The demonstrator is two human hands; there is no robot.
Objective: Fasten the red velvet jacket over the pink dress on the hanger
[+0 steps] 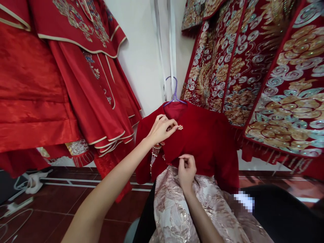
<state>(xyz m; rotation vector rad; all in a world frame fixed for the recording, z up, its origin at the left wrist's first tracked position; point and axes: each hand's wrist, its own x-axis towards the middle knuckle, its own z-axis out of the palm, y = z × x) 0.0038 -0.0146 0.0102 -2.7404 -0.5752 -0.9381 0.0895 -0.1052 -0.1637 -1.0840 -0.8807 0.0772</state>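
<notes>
A dark red velvet jacket point(202, 135) hangs in front of me on a purple hanger point(175, 94). At its upper front, my left hand point(163, 129) pinches a small beaded flower button point(180, 127) at its fingertips. Lower down, my right hand point(187, 168) is closed with thumb and fingers together at the jacket's front edge. A beaded tassel ornament point(154, 156) dangles on the jacket's left side, partly covered by my left forearm. Below lies shiny pale pink brocade cloth point(174, 206), with my right forearm over it.
Red gowns with cream piping point(76, 77) hang at left. Heavily embroidered red and gold garments point(286, 101) hang at right. White straps point(172, 40) run down to the hanger. Pale shoes point(34, 182), a power strip point(19, 206) and cables are on the tiled floor.
</notes>
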